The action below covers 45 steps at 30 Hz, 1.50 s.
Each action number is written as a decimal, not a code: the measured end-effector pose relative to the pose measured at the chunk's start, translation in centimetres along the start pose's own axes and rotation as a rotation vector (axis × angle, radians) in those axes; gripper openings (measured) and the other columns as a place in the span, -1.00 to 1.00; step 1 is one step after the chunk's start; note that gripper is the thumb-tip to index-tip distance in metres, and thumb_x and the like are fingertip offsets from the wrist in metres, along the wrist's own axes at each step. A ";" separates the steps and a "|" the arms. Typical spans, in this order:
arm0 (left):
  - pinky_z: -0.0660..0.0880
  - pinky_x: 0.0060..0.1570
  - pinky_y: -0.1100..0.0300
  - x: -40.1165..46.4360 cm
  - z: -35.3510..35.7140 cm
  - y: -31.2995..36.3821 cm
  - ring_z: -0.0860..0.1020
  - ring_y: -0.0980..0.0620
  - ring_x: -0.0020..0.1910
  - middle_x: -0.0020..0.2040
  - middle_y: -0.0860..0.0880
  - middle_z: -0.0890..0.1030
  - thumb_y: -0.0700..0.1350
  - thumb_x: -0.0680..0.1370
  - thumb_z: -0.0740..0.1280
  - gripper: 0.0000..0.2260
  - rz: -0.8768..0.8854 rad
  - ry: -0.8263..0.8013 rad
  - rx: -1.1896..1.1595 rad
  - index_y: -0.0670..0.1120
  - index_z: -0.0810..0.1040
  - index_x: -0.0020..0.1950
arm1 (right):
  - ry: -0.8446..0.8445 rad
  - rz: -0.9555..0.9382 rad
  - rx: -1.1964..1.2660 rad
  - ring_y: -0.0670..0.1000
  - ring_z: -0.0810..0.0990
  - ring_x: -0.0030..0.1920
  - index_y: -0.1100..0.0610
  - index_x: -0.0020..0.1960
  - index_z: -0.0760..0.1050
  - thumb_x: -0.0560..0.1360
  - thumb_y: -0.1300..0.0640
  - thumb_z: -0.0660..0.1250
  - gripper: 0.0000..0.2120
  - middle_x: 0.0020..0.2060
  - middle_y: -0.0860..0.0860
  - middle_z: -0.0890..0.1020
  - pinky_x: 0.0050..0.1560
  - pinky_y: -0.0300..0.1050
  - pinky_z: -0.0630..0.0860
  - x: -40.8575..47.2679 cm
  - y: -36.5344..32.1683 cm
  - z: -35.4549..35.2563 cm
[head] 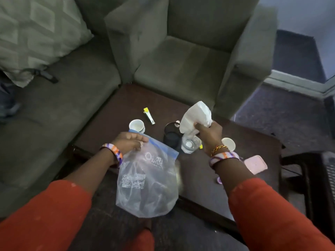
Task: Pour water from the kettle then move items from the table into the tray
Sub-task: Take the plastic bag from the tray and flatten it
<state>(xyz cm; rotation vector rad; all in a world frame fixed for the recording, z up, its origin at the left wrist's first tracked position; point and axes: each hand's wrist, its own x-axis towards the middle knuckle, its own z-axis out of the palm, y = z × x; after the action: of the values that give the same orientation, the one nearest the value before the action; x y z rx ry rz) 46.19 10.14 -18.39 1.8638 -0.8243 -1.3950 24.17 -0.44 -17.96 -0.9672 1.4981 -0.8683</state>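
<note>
My left hand (129,143) grips the blue zip edge of a clear plastic bag (147,180), which hangs over the near edge of the dark wooden table (112,109). My right hand (208,134) is closed on a crumpled white paper (196,115), held above a clear glass (190,144). Beside the glass stands a dark round container (172,135). Two small white cups sit on the table, one (136,126) just beyond my left hand and one (229,144) behind my right wrist. A yellow-tipped nail clipper (149,115) lies farther back. No kettle or tray shows.
A pink flat case (255,164) lies at the table's right side, with a small purple item (219,180) near it. A green sofa (54,113) borders the left and a green armchair (183,60) the far side. A dark stand (315,180) is at right.
</note>
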 end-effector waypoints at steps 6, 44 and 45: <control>0.51 -0.36 0.48 6.0 -2.3 -2.3 0.58 0.24 -0.36 -0.40 0.14 0.67 -0.48 0.44 0.21 -0.64 -0.056 -0.153 0.014 -0.04 0.61 -0.19 | 0.072 0.105 -0.025 0.12 0.56 -0.11 0.20 -0.03 0.56 0.38 0.30 0.37 -0.83 -0.20 0.08 0.61 0.06 0.08 0.54 5.1 3.6 6.3; 0.63 -0.17 0.11 -5.5 8.2 3.2 0.65 -0.09 -0.19 -0.30 -0.07 0.73 -0.36 0.40 0.38 -0.76 -0.056 -0.417 -0.295 -0.30 0.55 0.07 | -0.295 0.244 0.367 0.01 0.68 -0.27 0.12 -0.10 0.58 0.49 0.09 0.32 -0.88 -0.27 0.03 0.71 -0.20 -0.08 0.64 -10.3 2.0 -11.5; 0.64 -0.21 0.12 -6.4 9.2 3.6 0.65 -0.08 -0.20 -0.33 -0.06 0.72 -0.38 0.43 0.34 -0.83 -0.041 -0.417 -0.319 -0.26 0.57 0.00 | -0.341 0.255 0.287 0.03 0.67 -0.17 0.09 -0.03 0.59 0.46 0.04 0.35 -0.85 -0.18 0.04 0.70 -0.05 -0.01 0.61 -11.1 2.2 -12.8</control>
<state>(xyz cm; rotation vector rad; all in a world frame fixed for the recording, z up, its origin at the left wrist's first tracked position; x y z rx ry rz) 35.40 11.96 -13.92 1.3759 -0.7076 -1.8557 11.95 10.85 -13.89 -0.6563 1.1377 -0.6712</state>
